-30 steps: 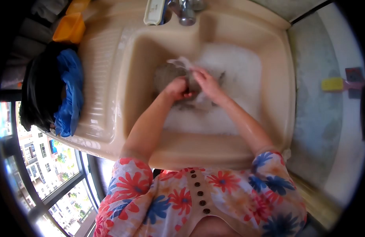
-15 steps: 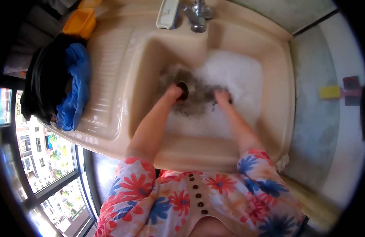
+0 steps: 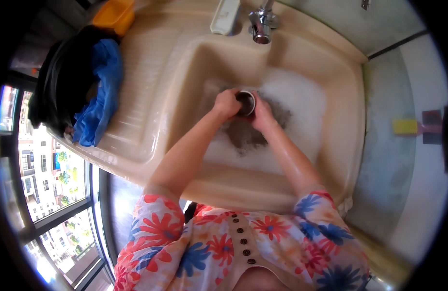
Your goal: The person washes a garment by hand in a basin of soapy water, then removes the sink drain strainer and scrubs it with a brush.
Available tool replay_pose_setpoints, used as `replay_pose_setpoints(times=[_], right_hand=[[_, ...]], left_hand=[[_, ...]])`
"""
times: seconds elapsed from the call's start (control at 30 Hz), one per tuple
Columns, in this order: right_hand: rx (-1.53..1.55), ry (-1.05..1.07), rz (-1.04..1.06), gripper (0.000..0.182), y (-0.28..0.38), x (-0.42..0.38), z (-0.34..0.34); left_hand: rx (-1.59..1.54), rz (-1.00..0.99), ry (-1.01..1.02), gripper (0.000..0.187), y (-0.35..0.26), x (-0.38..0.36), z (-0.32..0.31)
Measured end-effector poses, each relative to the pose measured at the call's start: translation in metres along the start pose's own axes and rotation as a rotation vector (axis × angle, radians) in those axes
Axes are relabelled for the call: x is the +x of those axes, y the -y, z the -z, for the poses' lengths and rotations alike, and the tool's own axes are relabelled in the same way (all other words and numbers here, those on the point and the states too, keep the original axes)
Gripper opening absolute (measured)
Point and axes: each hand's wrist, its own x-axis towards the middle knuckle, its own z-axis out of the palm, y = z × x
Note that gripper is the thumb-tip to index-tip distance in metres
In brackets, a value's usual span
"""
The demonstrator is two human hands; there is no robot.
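Note:
Both hands are around a small cup (image 3: 246, 103) with a pale round rim and a dark inside, its mouth facing up toward me. My left hand (image 3: 227, 103) grips its left side, and my right hand (image 3: 262, 114) closes on the right side. The cup is over murky, foamy water (image 3: 294, 104) in the basin of a beige sink (image 3: 185, 87). Whether its lower end touches the water is hidden by my fingers.
A chrome faucet (image 3: 261, 29) stands behind the basin, with a white soap dish-like holder (image 3: 226, 17) beside it. Left lies the ribbed drainboard (image 3: 141, 92), bordered by black and blue bags (image 3: 99, 92) and an orange container (image 3: 114, 17). A wall (image 3: 388, 121) is at the right.
My right hand has come left out of the foamy water and joined my left hand at the cup. The cup has moved slightly right. The view has shifted a little.

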Motion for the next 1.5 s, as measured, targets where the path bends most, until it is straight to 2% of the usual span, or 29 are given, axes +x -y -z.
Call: replay_pose_setpoints(times=[0.1,0.2,0.27,0.33,0.4,0.5,0.53,0.63,0.7,0.73,0.8,0.83,0.9,0.97,1.1,1.2,1.27,1.37,1.47,1.5], right_hand=[[-0.549,0.085,-0.011,0.027,0.012,-0.02,-0.02],[-1.066,-0.073,0.509,0.025,0.025,0.032,-0.017],[-1.314,-0.14,0.838,0.031,0.057,0.001,-0.083],[-1.167,-0.082,1.337,0.04,0.071,0.018,-0.126],[-1.248,-0.206,1.352,0.055,0.085,0.022,-0.176],[-1.481,-0.589,1.221,0.071,0.096,0.07,-0.212],[-1.471,-0.573,1.012,0.079,0.104,0.069,-0.221],[-1.621,-0.591,0.902,0.082,0.112,0.08,-0.23],[-1.625,-0.559,0.91,0.077,0.114,0.083,-0.232],[-1.631,-0.545,0.904,0.075,0.114,0.08,-0.23],[-1.423,-0.138,1.095,0.068,0.103,0.046,-0.211],[-1.295,0.059,1.177,0.065,0.094,0.025,-0.196],[-0.725,0.4,0.687,0.056,0.071,-0.009,-0.151],[-0.386,0.496,0.246,0.05,0.06,-0.019,-0.093],[-0.131,0.311,0.012,0.045,0.032,-0.01,-0.013],[-0.001,0.272,-0.048,0.04,0.017,0.002,0.014],[0.049,0.296,-0.072,0.035,0.011,0.004,0.02],[-0.16,0.207,0.092,0.04,0.013,0.007,0.031],[-0.754,-0.214,0.49,0.053,0.02,0.02,0.068],[-0.902,-0.341,0.477,0.054,0.013,0.026,0.076]], left_hand=[[0.376,-0.158,-0.028,0.026,0.024,0.005,0.012],[0.633,0.074,0.058,0.019,0.043,0.002,0.013],[0.723,0.051,0.145,0.019,0.042,-0.003,0.015],[0.769,0.028,0.234,0.019,0.039,-0.006,0.014],[0.772,0.008,0.315,0.019,0.034,-0.007,0.013],[0.773,0.007,0.308,0.02,0.047,-0.001,-0.001],[0.757,-0.012,0.33,0.021,0.048,-0.001,0.001],[0.661,-0.049,0.387,0.023,0.054,0.001,-0.003],[0.533,-0.042,0.391,0.023,0.064,0.006,-0.014],[0.344,0.07,0.441,0.025,0.063,0.004,-0.013],[-0.031,0.29,0.534,0.029,0.057,0.008,-0.005],[-0.205,0.408,0.465,0.029,0.064,0.014,-0.008],[-0.552,0.644,0.318,0.029,0.083,0.027,-0.019],[-0.726,0.528,0.384,0.032,0.077,0.025,-0.005],[-0.938,0.579,0.439,0.035,0.065,0.025,0.004],[-1.163,0.608,0.479,0.042,0.053,0.021,0.006],[-1.046,0.586,0.485,0.04,0.038,0.014,0.006],[-1.018,0.59,0.479,0.035,0.045,0.014,-0.001],[-1.017,0.667,0.399,0.031,0.068,0.021,-0.005],[-1.041,0.676,0.369,0.031,0.072,0.021,-0.006]])
